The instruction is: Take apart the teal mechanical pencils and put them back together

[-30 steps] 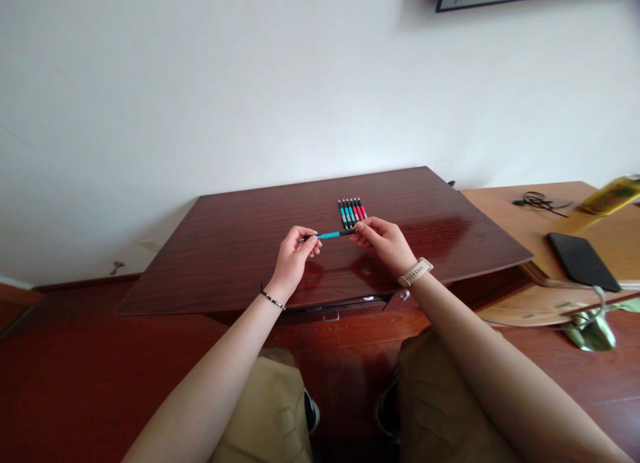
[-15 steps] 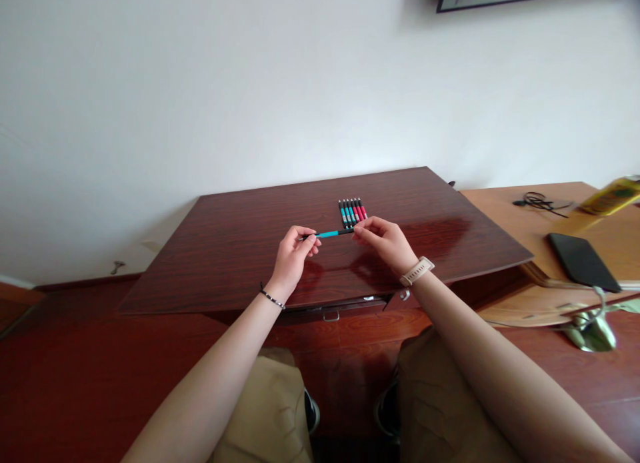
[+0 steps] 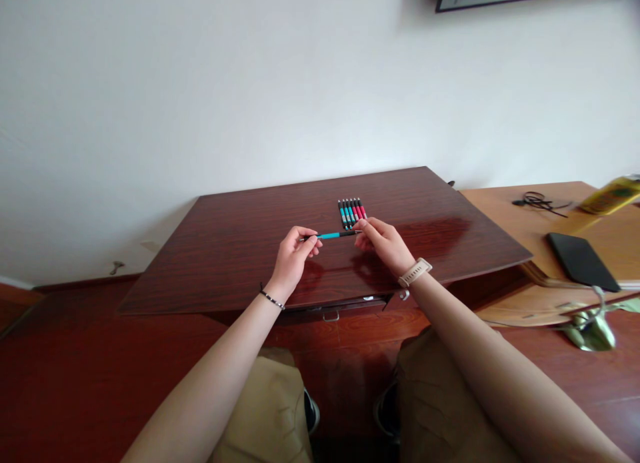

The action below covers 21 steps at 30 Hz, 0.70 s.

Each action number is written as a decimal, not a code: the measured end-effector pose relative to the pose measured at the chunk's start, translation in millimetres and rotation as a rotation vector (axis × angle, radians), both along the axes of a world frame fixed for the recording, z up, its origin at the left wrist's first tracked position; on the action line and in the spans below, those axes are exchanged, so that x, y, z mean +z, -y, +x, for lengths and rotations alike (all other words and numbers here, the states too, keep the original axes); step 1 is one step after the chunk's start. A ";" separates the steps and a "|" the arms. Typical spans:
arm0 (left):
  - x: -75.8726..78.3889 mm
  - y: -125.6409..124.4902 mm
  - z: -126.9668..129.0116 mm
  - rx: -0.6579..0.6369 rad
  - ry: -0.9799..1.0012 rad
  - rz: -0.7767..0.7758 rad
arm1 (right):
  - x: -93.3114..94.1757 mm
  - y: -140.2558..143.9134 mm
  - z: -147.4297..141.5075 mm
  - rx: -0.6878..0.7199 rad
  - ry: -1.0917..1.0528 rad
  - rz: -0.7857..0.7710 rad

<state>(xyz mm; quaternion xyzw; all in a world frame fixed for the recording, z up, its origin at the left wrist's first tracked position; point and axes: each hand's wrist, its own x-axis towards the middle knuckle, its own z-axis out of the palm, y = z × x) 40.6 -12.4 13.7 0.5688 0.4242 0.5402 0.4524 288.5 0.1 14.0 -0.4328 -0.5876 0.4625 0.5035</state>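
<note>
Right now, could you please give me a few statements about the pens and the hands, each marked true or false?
1. Both hands hold one teal pen by its ends, left hand and right hand. True.
2. The row of pens lies on the floor. False: it lies on the dark wooden table, beyond the hands.
3. The row holds teal and red pens. True.
4. The dark phone lies beside the row of pens. False: it lies on the lighter table to the right.
5. The right wrist wears a watch. True.
</note>
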 end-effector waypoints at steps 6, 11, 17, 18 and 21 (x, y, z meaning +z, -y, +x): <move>-0.3 -0.4 0.0 0.004 0.013 0.002 | 3.0 0.8 1.4 0.042 -0.034 0.081; 1.8 0.4 0.8 0.008 0.016 0.008 | -1.1 -1.1 0.7 0.015 -0.040 0.083; 0.1 -0.6 -0.2 0.007 0.024 0.002 | 0.8 -0.7 -0.1 -0.001 -0.045 0.062; -0.7 -1.1 -0.5 0.004 0.029 0.000 | 1.4 -0.2 -0.2 0.003 -0.049 0.058; -2.6 -2.1 -1.2 -0.007 0.048 -0.003 | 3.5 2.0 -0.8 0.019 -0.074 0.043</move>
